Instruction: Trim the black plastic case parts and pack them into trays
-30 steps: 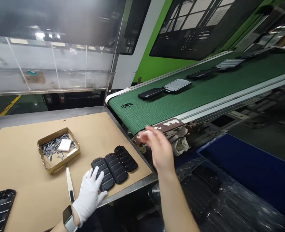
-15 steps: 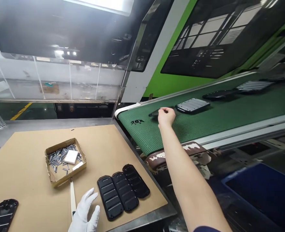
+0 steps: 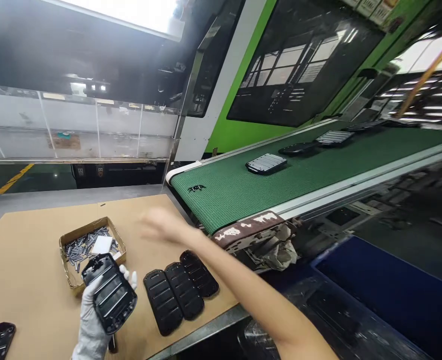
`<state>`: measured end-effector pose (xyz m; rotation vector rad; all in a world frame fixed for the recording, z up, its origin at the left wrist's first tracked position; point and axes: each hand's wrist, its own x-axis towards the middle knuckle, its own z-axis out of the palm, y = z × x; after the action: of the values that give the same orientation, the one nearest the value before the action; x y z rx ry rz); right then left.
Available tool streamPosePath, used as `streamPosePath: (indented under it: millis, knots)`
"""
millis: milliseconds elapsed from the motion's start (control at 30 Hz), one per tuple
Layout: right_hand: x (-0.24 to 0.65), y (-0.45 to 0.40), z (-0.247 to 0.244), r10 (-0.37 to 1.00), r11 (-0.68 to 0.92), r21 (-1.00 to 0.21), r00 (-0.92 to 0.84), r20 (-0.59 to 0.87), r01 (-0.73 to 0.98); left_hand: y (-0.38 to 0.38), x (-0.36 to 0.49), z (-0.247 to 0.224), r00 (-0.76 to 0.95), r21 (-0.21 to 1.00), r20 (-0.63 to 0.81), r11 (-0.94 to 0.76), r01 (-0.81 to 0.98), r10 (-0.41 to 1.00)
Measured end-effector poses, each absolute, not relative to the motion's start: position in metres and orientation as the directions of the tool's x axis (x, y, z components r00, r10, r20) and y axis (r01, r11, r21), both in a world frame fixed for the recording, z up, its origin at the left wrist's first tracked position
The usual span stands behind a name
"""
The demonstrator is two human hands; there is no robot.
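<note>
Over cardboard (image 3: 29, 260), left hand (image 3: 92, 316) grips 1 black panel (image 3: 112, 296), right hand (image 3: 161, 224) blurred, grip unclear.

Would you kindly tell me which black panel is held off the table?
The black panel in the gloved left hand; the other black panels lie on the cardboard sheet or conveyor belt.

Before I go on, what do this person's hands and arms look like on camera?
The left hand wears a white glove that covers its fingers and wrist. The right hand is ungloved and motion-blurred; its forearm is bare, with no sleeve in view.
</note>
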<state>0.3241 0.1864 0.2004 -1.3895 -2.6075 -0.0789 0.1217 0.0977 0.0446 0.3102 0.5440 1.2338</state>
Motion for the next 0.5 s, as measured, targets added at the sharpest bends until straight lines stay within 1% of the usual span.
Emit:
streamPosePath:
  millis: [33,67,133,200,233,333,400,433,467,500]
  knots:
    - [0.347,0.209,0.216,0.88,0.43,-0.016,-0.415,0.231,0.903,0.095,0.115,0.043,0.248,0.392,-0.286,0.349,-0.852,0.926]
    - [0.37,0.229,0.229,0.909,0.333,-0.004,-0.319,0.269,0.943,0.093,0.108,0.041,0.277,0.294,-0.337,0.38,-0.877,0.9]
    - [0.406,0.253,0.244,0.934,0.178,0.012,-0.172,0.314,0.984,0.09,0.098,0.031,0.327,0.201,-0.389,0.426,-0.882,0.861]
    - [0.42,0.256,0.245,0.934,0.097,0.024,-0.099,0.342,0.995,0.092,0.093,0.015,0.347,0.163,-0.409,0.441,-0.882,0.844]
    - [0.42,0.251,0.242,0.93,0.084,0.032,-0.09,0.357,0.996,0.095,0.092,0.006,0.342,0.162,-0.415,0.438,-0.884,0.843]
    - [0.414,0.214,0.227,0.902,0.118,0.066,-0.135,0.411,0.991,0.108,0.097,-0.017,0.327,0.2,-0.416,0.437,-0.877,0.848]
    - [0.431,0.175,0.223,0.846,0.154,0.094,-0.18,0.502,0.984,0.116,0.101,-0.024,0.342,0.231,-0.377,0.445,-0.865,0.861]
    - [0.448,0.152,0.223,0.749,0.187,0.119,-0.22,0.625,0.975,0.118,0.103,-0.024,0.354,0.243,-0.348,0.448,-0.86,0.868]
    - [0.471,0.127,0.226,0.624,0.137,0.101,-0.165,0.764,0.985,0.12,0.103,-0.023,0.367,0.251,-0.32,0.452,-0.856,0.873]
    - [0.498,0.101,0.23,0.485,0.016,0.025,-0.029,0.874,1.0,0.12,0.103,-0.019,0.382,0.256,-0.297,0.458,-0.851,0.875]
